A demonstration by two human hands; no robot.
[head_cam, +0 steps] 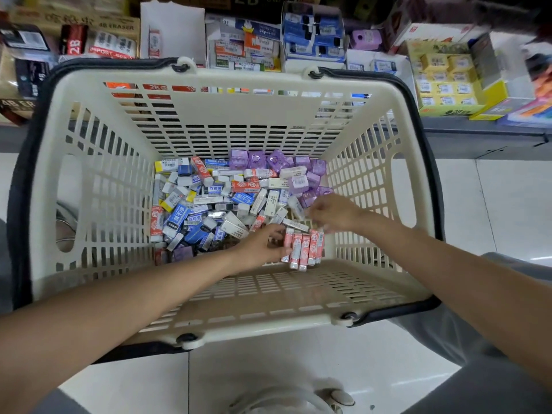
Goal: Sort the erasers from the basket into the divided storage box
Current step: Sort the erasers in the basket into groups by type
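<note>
A cream plastic basket [191, 112] with dark handles fills the view. Its floor holds a heap of loose erasers [215, 201] in blue, orange and white sleeves, with purple boxed ones [298, 174] at the far right. Both my arms reach into it. My left hand [263, 245] holds a row of several orange-sleeved erasers [303, 248] side by side near the front wall. Just above that row, my right hand [331, 213] hovers with curled fingertips pinching a white eraser [297, 207].
Behind the basket, shelves carry open display boxes of erasers: a blue-and-white box [313, 37], a yellow box [445, 82], a white box [245, 46] and red 2B packs [74, 40]. White floor tiles [268, 363] lie below, with my grey-trousered knees at both sides.
</note>
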